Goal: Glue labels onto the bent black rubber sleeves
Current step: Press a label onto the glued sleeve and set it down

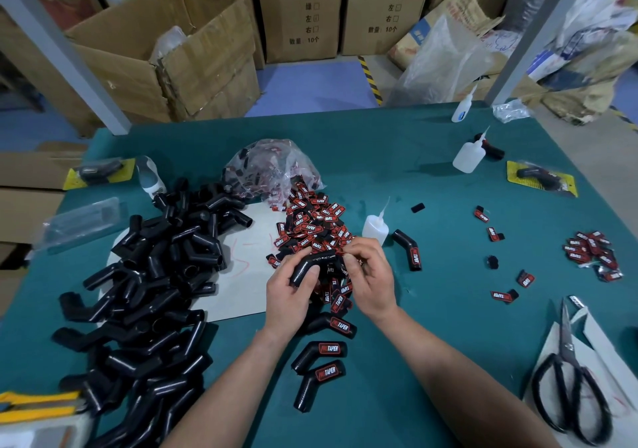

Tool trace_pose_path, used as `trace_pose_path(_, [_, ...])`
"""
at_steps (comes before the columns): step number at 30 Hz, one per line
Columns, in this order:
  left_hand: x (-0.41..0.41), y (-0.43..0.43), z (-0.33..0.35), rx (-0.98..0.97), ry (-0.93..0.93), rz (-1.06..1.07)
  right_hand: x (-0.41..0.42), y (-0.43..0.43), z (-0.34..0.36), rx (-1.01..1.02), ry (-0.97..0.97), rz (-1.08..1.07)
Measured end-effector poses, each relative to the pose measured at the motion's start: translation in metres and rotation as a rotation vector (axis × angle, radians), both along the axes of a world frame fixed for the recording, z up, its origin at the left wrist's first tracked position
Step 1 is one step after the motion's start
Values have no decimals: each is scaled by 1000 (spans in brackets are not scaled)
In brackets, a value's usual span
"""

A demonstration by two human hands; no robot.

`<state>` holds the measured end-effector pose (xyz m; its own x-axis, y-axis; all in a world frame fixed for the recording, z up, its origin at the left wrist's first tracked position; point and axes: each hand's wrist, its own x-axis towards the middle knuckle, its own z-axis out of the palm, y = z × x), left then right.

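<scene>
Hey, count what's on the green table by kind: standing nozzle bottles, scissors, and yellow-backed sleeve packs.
Nozzle bottles: 3
Scissors: 1
Yellow-backed packs: 2
Total: 6

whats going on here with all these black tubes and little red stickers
A person is labelling bent black rubber sleeves at a green table. The left hand grips a bare sleeve. The right hand has its curled fingers at the sleeve's other end, over the label pile; whether they pinch a label I cannot tell. A glue bottle stands just beyond the hands. A heap of unlabelled sleeves lies to the left, and a few labelled sleeves lie near the forearms.
</scene>
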<state>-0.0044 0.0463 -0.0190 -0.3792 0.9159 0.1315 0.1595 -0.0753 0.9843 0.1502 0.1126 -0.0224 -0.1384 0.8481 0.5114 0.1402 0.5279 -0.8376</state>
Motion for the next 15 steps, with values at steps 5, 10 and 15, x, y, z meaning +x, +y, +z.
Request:
trace_pose_path(5, [-1,2,-2,23,72,-29,-1,-4,1,35,-46,59])
trace_pose_path(10, [-1,3,-6,-3,79,-40,-1,-3,1,74,-162,72])
trace_pose_path(15, [-1,3,-6,-20,127,-50,-1,-2,0,82,-240,74])
